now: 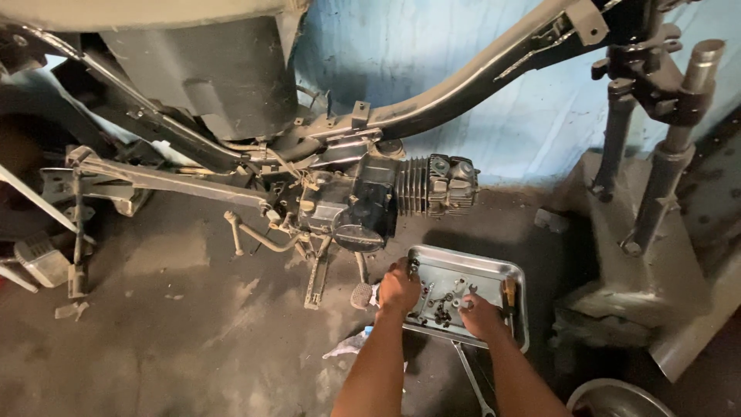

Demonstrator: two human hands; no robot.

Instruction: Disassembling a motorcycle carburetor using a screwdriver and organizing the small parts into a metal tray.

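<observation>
Down on the dirty floor, under the stripped motorbike engine (386,201): sorting small bolts (440,311) in the metal tray (515,278). Left hand (399,289) curled over tray's left edge, grip unclear. Right hand (480,315) pinching among bolts near front edge. Next, probably: lift one bolt out, carefully.

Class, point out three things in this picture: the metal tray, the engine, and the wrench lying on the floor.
metal tray (486,265), head view, on its far rim.
engine (421,185), head view, on the finned cylinder.
wrench (472,380), head view, on the middle of its shaft.
</observation>
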